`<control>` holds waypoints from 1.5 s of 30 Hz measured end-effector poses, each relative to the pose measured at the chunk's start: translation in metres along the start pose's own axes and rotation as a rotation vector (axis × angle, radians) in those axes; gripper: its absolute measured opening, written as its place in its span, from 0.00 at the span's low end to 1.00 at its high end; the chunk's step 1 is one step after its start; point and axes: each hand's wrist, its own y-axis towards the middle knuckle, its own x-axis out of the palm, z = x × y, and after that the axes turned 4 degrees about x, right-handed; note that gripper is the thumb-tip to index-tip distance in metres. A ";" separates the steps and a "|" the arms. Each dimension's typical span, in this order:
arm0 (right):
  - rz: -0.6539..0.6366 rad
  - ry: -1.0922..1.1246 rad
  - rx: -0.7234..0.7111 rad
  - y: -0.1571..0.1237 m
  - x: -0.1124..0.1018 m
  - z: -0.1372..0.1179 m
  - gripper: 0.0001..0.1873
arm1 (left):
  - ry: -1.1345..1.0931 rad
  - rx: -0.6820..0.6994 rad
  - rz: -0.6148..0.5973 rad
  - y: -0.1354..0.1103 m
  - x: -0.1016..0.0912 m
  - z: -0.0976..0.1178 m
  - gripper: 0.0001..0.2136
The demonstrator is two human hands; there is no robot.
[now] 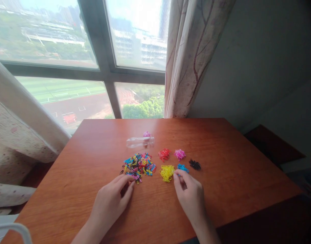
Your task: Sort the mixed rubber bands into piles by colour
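A mixed pile of small coloured rubber bands [138,164] lies left of centre on the wooden table. My left hand [116,193] rests at its near edge, thumb and forefinger closed together by a few bands; whether one is between them is too small to tell. My right hand [191,189] is pinched between the yellow bands [166,173] and the blue bands [182,167], partly covering the blue ones. What its fingertips hold, if anything, I cannot make out. Behind sit a red heap [164,154] and a pink heap [180,154]; black bands [195,164] lie to the right.
A clear plastic container [140,142] lies on its side toward the back of the table [236,162], with a pink item [146,134] behind it. A window [137,98] stands beyond the table, with curtains [182,57] at its sides.
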 end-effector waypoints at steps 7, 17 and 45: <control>-0.183 0.037 -0.129 -0.025 0.038 -0.031 0.10 | 0.066 -0.016 -0.034 0.000 0.005 0.000 0.09; -0.255 0.036 -0.130 -0.032 0.041 -0.032 0.10 | 0.134 0.011 -0.053 0.006 0.007 0.007 0.09; -0.279 -0.036 -0.168 -0.032 0.038 -0.035 0.08 | 0.034 -0.029 0.074 0.000 0.002 -0.001 0.09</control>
